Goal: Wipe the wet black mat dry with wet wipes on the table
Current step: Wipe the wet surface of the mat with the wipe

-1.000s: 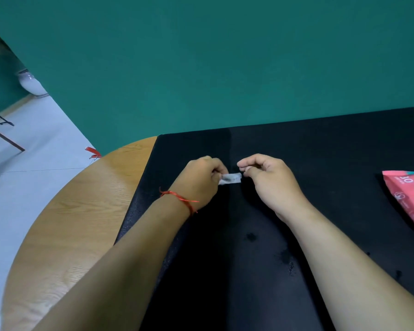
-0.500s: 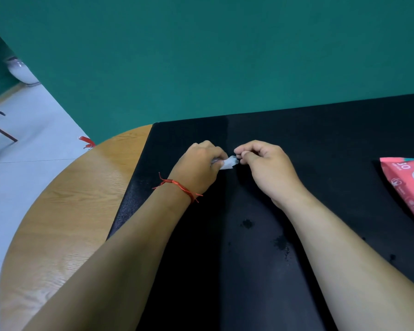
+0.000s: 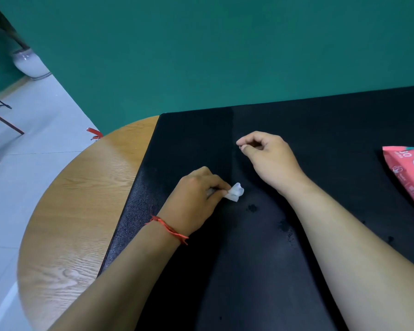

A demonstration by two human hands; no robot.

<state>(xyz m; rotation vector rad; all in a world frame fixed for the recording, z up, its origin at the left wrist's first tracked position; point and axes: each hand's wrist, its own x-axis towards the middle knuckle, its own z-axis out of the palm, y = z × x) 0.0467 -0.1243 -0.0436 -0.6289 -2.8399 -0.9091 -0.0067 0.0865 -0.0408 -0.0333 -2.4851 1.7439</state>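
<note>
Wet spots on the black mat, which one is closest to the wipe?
The lone round spot just below-right of the white wipe that the left hand pinches. The other spots lie farther right, by the right forearm.

You're looking at one mat (image 3: 320,130), one wipe (image 3: 236,192), one pack (image 3: 409,168), one table (image 3: 77,211) and one vase (image 3: 30,65) — and you're showing two hands: one left hand (image 3: 196,199), wearing one string (image 3: 169,228), and one right hand (image 3: 270,158).
</note>
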